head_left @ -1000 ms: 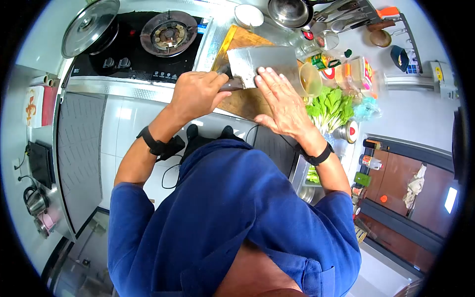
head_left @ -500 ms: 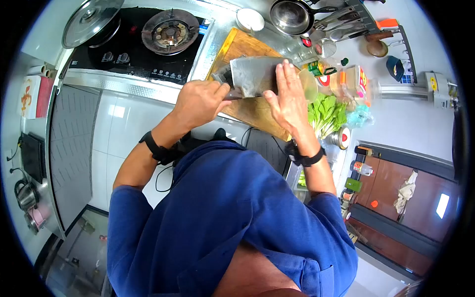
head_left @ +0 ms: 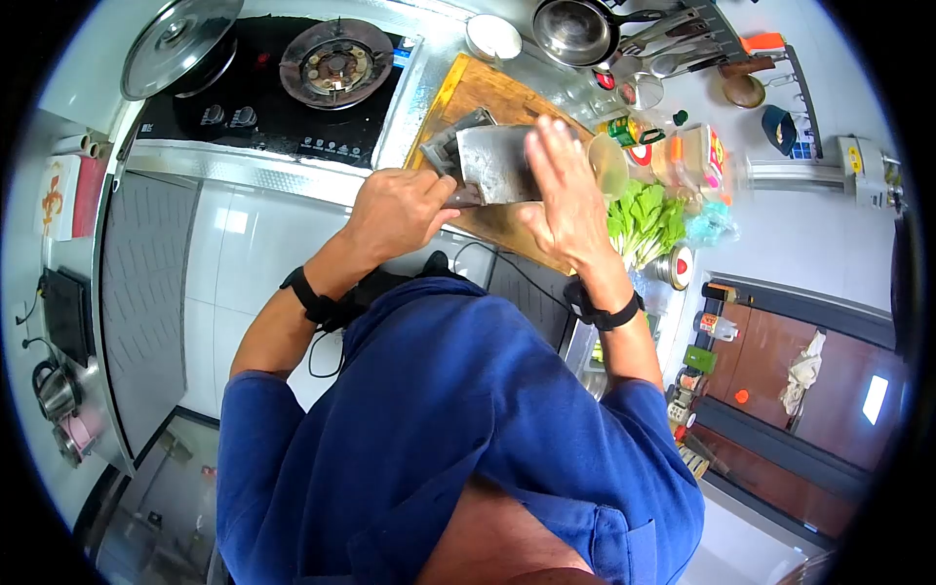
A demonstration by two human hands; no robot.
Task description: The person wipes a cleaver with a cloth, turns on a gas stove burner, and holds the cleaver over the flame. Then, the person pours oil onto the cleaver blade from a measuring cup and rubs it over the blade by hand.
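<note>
My left hand (head_left: 398, 216) is wrapped around the dark handle of a cleaver (head_left: 495, 164). The broad grey blade points away to the right above a wooden cutting board (head_left: 468, 86). At the blade's right end is my right hand (head_left: 565, 200), fingers stretched out and slightly blurred; whether it touches the metal I cannot tell. Partly hidden behind the blade, a dark grey object (head_left: 444, 146) lies on the board, its kind unclear. Leafy greens (head_left: 648, 222) rest just right of my right hand, near a translucent pale green bowl (head_left: 608, 168).
Left of the board is a black gas stove (head_left: 263, 127) with a burner and a lidded pot (head_left: 180, 49). A white bowl (head_left: 493, 37) stands behind the board. Bottles, jars and bags crowd the right side; a frying pan (head_left: 573, 34) and utensils hang at the back.
The cleaver has shifted slightly right and toward me, exposing more of the dark grey object. My right hand's fingers now look blurred and more upright. My left hand keeps its grip.
</note>
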